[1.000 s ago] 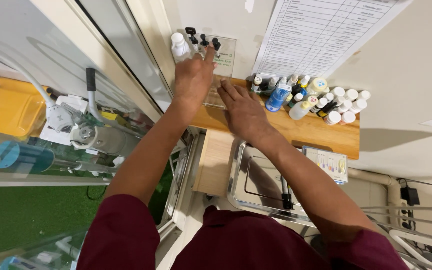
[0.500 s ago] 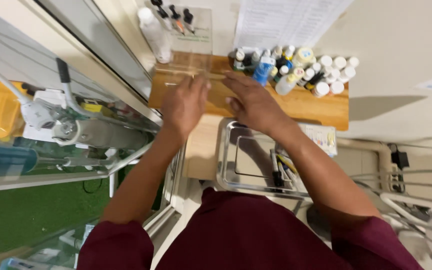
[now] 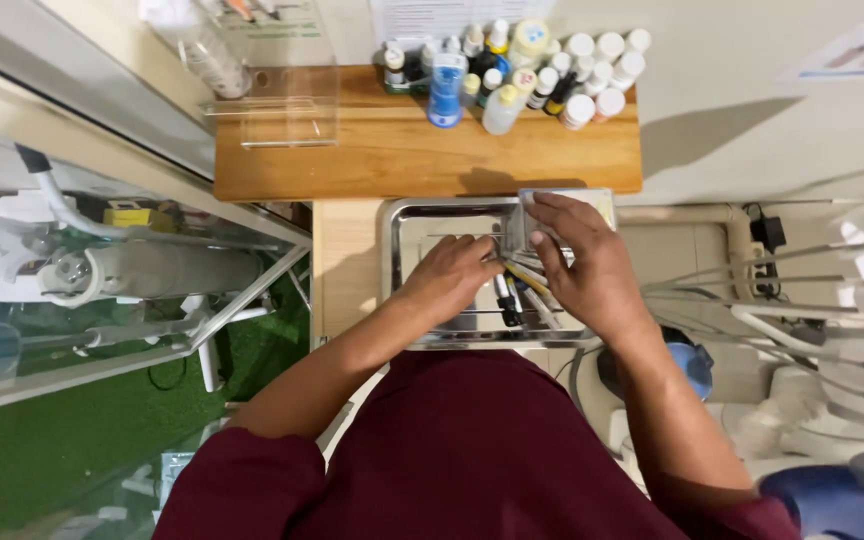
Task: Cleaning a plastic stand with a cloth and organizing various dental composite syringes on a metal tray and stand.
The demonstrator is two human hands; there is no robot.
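Both hands' grip (image 3: 512, 265) among tray (image 3: 397, 262) instruments (image 3: 508, 298)

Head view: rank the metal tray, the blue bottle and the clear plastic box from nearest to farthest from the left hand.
1. Metal tray: directly under the left hand, whose fingers reach the tools in it.
2. Blue bottle: straight beyond the hand, on the wooden shelf.
3. Clear plastic box: farthest, toward the shelf's left end.
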